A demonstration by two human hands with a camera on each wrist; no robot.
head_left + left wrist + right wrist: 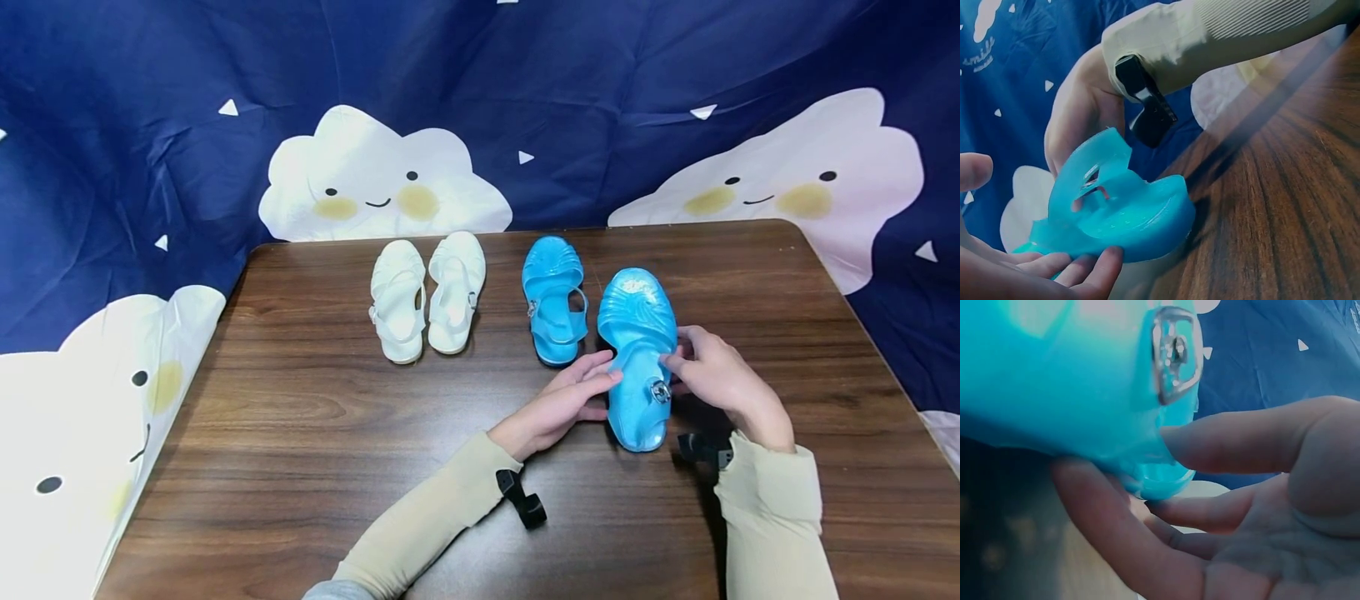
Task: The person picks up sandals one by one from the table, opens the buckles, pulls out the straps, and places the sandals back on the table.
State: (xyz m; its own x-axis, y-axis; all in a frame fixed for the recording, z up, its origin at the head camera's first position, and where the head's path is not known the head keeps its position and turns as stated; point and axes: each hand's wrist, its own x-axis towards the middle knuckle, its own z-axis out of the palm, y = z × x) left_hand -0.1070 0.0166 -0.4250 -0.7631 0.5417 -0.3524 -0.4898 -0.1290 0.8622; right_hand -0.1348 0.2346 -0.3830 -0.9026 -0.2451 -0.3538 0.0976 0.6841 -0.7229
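A shiny blue jelly sandal (637,312) is held toe away from me, raised over the table, with a silver buckle (1177,356) on its right side. Thumb and fingers of my right hand (723,379) pinch the sandal's right edge. Along its left side, my left hand (555,408) touches it; in the left wrist view the fairly straight fingers (1094,272) support the sole, while the thumb stands apart. The matching blue sandal (553,258) rests on the table just left of the held one, its strap forming a loop.
Two white sandals (400,308) stand side by side farther left, toes toward the back edge. The brown wooden table (315,450) ends at a dark blue cloth (555,75) printed with smiling clouds. A black wrist mount (521,500) juts from the left sleeve.
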